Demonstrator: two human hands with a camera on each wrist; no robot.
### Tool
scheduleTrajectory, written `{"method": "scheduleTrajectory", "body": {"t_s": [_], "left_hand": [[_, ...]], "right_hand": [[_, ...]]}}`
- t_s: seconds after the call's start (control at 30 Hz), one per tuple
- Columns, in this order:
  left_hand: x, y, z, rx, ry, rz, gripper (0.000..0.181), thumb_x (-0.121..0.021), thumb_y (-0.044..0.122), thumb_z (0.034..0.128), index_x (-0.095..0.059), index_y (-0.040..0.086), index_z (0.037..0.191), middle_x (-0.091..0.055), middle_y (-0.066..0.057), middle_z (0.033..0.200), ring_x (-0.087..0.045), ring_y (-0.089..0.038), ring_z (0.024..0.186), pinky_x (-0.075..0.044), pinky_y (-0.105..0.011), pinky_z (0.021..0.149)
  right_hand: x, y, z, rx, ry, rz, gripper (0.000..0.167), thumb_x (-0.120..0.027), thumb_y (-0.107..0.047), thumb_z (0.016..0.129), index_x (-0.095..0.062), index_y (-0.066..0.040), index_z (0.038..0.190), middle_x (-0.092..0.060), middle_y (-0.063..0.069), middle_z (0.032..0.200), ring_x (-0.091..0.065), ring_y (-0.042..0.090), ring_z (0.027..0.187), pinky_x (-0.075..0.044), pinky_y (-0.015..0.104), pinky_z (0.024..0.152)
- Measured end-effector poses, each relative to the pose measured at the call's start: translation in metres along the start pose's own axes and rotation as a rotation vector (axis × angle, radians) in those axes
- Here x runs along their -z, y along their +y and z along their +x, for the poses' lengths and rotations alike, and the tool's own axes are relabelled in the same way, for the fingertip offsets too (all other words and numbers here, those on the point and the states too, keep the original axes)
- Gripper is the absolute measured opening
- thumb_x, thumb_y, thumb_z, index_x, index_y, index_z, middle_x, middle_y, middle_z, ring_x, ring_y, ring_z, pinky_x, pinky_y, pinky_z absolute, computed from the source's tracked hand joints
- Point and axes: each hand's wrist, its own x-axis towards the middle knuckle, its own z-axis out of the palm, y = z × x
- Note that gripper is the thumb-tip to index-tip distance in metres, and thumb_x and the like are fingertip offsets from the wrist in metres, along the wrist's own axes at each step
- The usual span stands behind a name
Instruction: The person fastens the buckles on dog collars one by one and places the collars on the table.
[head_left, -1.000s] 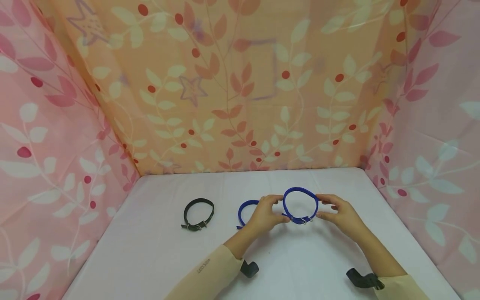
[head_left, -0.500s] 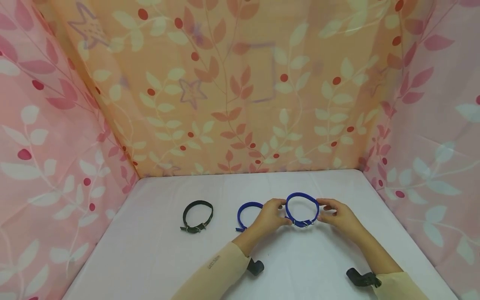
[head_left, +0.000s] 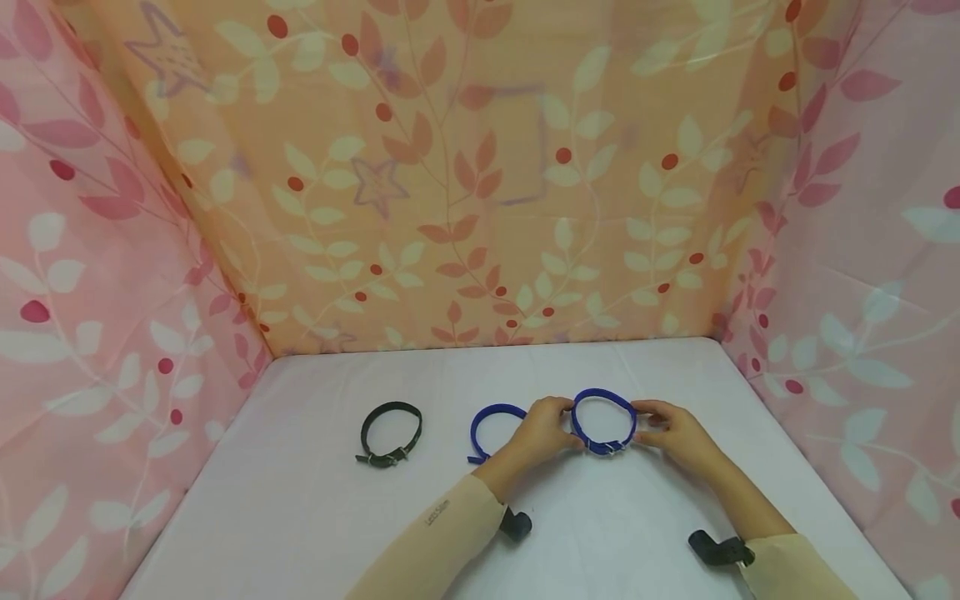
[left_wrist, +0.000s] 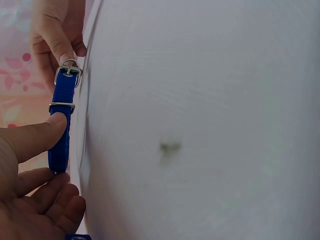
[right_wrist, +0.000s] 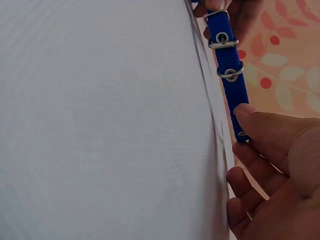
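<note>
A blue buckled collar (head_left: 606, 448) forms a closed loop between both hands, its metal buckle towards the wearer. My left hand (head_left: 538, 433) pinches its left side; in the left wrist view the thumb lies on the blue strap (left_wrist: 62, 92) below a metal keeper. On the opposite side my right hand (head_left: 677, 432) holds the strap between thumb and fingers, near its eyelets in the right wrist view (right_wrist: 232, 95). Whether the collar touches the table cannot be told. A second blue collar (head_left: 495, 409) lies left of it, partly hidden behind my left hand and forearm.
A dark green or black collar (head_left: 391, 406) lies buckled farther left on the white-covered table (head_left: 300, 517). Floral cloth walls (head_left: 450, 250) enclose the table at the back and both sides. Black wrist-worn mounts (head_left: 720, 548) jut out near the sleeves.
The held blue collar has come down slightly and shifted a little to the right, with both hands still on it. The two other collars stay in place; the head view has shifted slightly.
</note>
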Motion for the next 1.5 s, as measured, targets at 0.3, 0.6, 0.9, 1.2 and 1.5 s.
{"method": "scheduleTrajectory", "body": {"t_s": [0.3,0.6,0.9,1.2,1.5], "left_hand": [[0.000,-0.003,0.002,-0.013,-0.011,0.072,0.072,-0.095,0.028,0.0732,-0.064,0.010,0.136,-0.067,-0.003,0.134,-0.055,-0.020,0.132,-0.042,-0.032,0.114],[0.004,-0.005,0.010,-0.027,-0.020,0.044,0.071,-0.095,0.025,0.0738,-0.064,0.009,0.136,-0.066,-0.004,0.134,-0.054,-0.021,0.133,-0.041,-0.033,0.115],[-0.002,-0.006,0.011,-0.010,-0.053,0.067,0.074,-0.094,0.029,0.0741,-0.063,0.009,0.138,-0.064,-0.003,0.139,-0.053,-0.022,0.136,-0.039,-0.032,0.116],[0.001,-0.006,0.006,0.015,-0.076,0.060,0.074,-0.094,0.027,0.0751,-0.062,0.010,0.139,-0.063,-0.004,0.140,-0.052,-0.021,0.138,-0.039,-0.033,0.117],[0.005,-0.005,0.007,-0.010,-0.071,0.076,0.072,-0.093,0.027,0.0766,-0.062,0.011,0.139,-0.064,-0.002,0.139,-0.054,-0.020,0.136,-0.041,-0.032,0.115]], "right_hand": [[-0.003,0.001,0.001,0.013,-0.026,0.002,0.060,-0.085,-0.019,0.085,-0.060,0.001,0.136,-0.065,0.019,0.132,-0.057,0.038,0.120,-0.041,0.056,0.105],[0.002,-0.003,0.005,-0.045,-0.076,0.040,0.065,-0.083,-0.024,0.087,-0.055,-0.002,0.142,-0.061,0.020,0.137,-0.051,0.041,0.129,-0.034,0.064,0.111],[0.001,0.008,0.002,-0.080,-0.105,0.076,0.072,-0.086,-0.029,0.084,-0.052,-0.005,0.144,-0.060,0.019,0.138,-0.050,0.039,0.128,-0.034,0.063,0.110],[-0.003,0.012,0.002,-0.103,-0.126,0.108,0.079,-0.088,-0.032,0.081,-0.050,-0.007,0.146,-0.058,0.016,0.141,-0.047,0.038,0.131,-0.032,0.062,0.111],[0.000,0.003,-0.001,-0.046,-0.152,0.059,0.082,-0.085,-0.028,0.085,-0.043,-0.001,0.150,-0.053,0.023,0.147,-0.041,0.046,0.139,-0.024,0.069,0.115]]}}
